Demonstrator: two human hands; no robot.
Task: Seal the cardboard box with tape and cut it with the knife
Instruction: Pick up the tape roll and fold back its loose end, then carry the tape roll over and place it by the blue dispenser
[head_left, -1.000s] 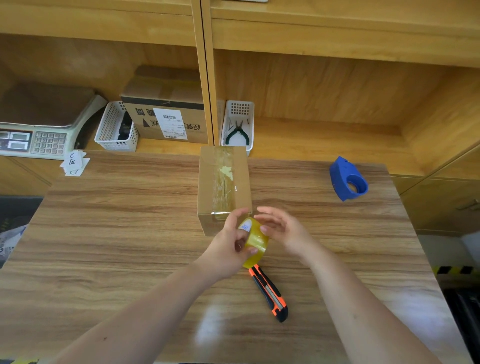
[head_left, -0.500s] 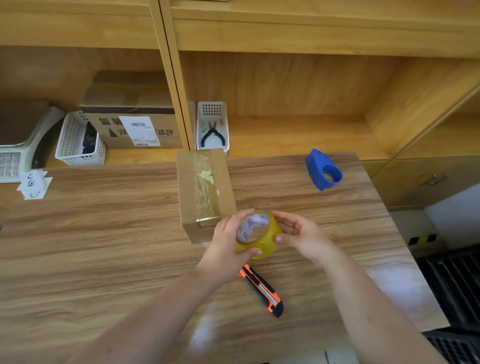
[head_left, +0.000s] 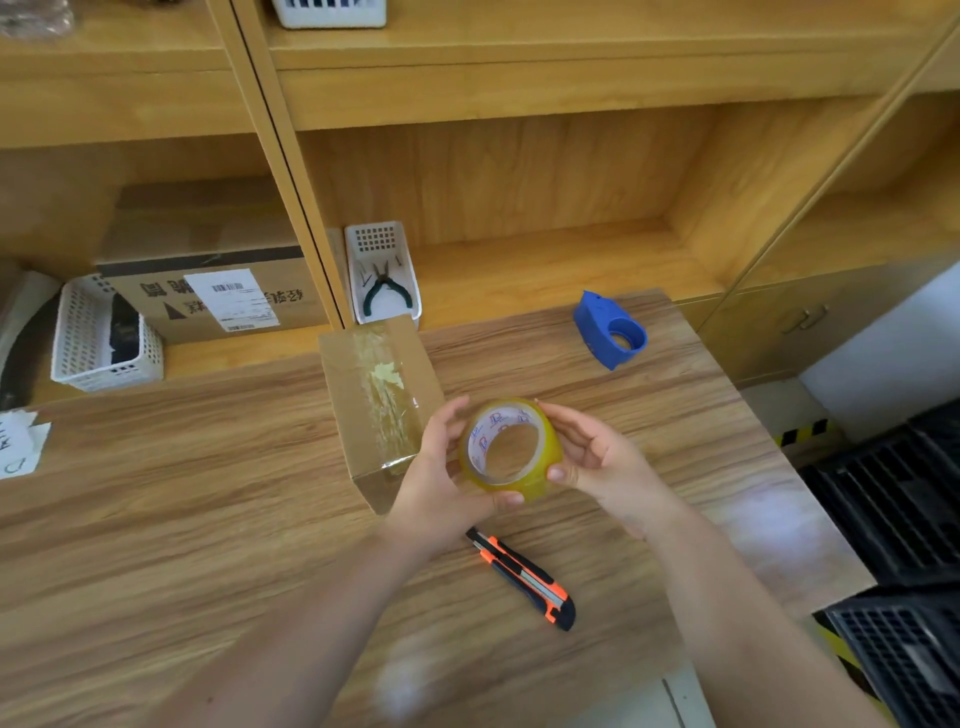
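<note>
A small brown cardboard box (head_left: 375, 395) lies on the wooden table (head_left: 156, 519), its top strip shiny with old tape. Just right of its near corner, a roll of yellowish clear tape (head_left: 511, 449) is held up between both hands, its open core facing me. My left hand (head_left: 441, 478) grips the roll's left and lower edge; my right hand (head_left: 597, 457) grips its right side. An orange and black utility knife (head_left: 524, 574) rests on the table below the hands, untouched.
A blue tape dispenser (head_left: 610, 332) sits at the table's far right. On the shelf behind are a white basket with pliers (head_left: 384, 280), a labelled carton (head_left: 208, 280) and another white basket (head_left: 98, 338). Black crates (head_left: 893, 499) stand off the table's right edge.
The roll has been turned so its core faces me more squarely, and both hands have shifted their hold on it. The view has swung left and tilted up.
</note>
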